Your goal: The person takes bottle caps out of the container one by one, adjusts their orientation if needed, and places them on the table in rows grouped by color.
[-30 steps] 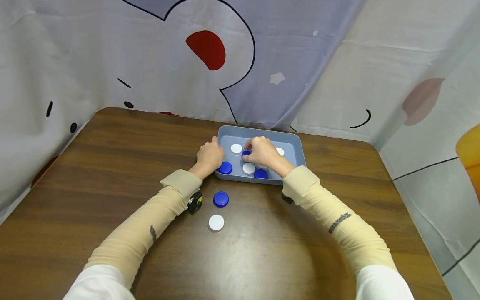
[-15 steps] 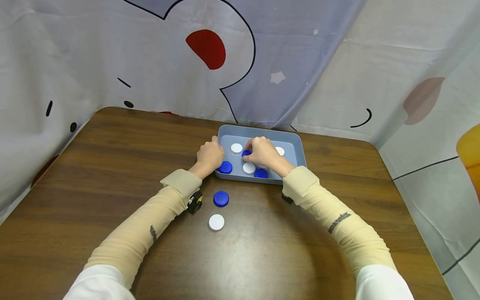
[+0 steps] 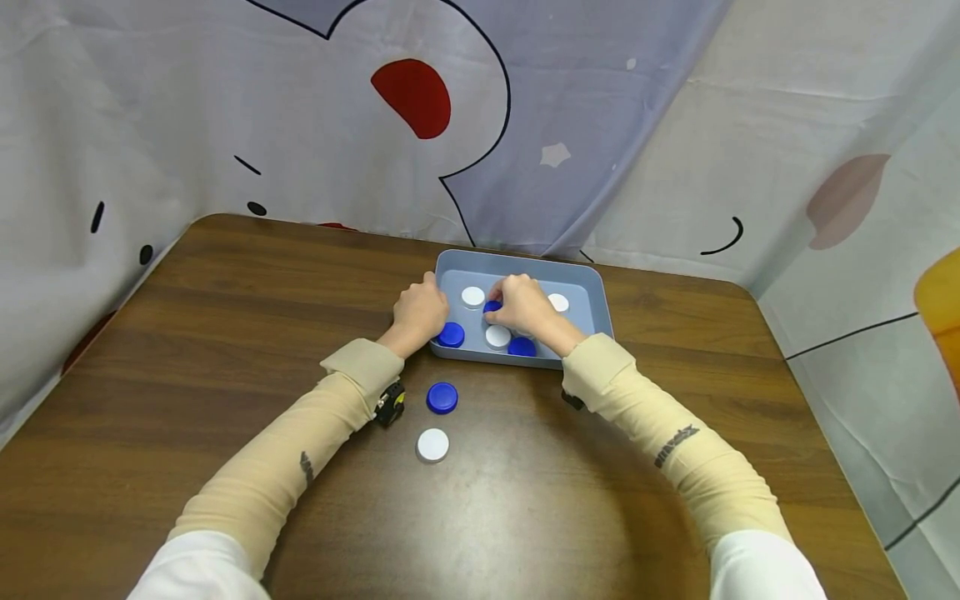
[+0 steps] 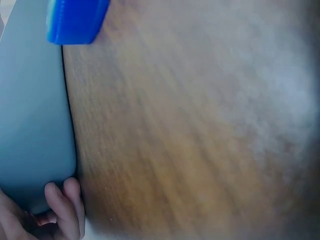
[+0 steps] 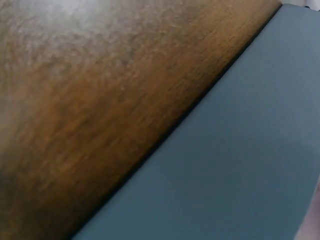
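Dark lettering (image 3: pixel 677 446) running across the right sleeve (image 3: pixel 637 396) — too small to read, right hand (image 3: pixel 523 302) pinching a round blue cap (image 3: pixel 492 307) inside the grey-blue tray (image 3: pixel 532 271), left hand (image 3: pixel 422 312) gripping the tray's left end, white caps (image 3: pixel 497 337) lying nearby.

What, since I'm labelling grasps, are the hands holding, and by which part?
The left hand grips the blue-grey tray by its left end; the right hand pinches a blue cap by its edge.
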`<state>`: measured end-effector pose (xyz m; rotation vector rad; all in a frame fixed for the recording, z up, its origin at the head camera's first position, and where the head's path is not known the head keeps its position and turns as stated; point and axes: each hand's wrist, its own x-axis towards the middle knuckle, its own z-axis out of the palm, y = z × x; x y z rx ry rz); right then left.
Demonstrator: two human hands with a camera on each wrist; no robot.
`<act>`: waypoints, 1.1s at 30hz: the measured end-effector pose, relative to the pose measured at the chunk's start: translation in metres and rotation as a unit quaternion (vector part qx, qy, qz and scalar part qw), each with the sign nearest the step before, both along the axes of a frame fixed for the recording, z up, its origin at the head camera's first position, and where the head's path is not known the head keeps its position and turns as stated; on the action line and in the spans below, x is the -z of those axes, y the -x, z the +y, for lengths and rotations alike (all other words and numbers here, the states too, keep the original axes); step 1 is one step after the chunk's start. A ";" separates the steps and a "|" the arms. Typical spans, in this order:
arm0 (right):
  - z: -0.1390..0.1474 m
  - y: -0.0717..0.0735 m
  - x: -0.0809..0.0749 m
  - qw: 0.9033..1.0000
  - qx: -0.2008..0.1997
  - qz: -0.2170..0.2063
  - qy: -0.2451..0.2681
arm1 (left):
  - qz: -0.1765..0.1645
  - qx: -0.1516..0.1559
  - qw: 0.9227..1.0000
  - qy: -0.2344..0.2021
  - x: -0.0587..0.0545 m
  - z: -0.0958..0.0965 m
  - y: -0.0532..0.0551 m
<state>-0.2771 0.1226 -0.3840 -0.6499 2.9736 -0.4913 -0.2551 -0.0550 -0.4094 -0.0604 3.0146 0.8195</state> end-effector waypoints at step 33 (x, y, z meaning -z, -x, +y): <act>0.003 -0.012 -0.023 0.999 0.013 0.041 0.011 | -0.008 0.000 1.000 0.004 0.000 0.000 0.000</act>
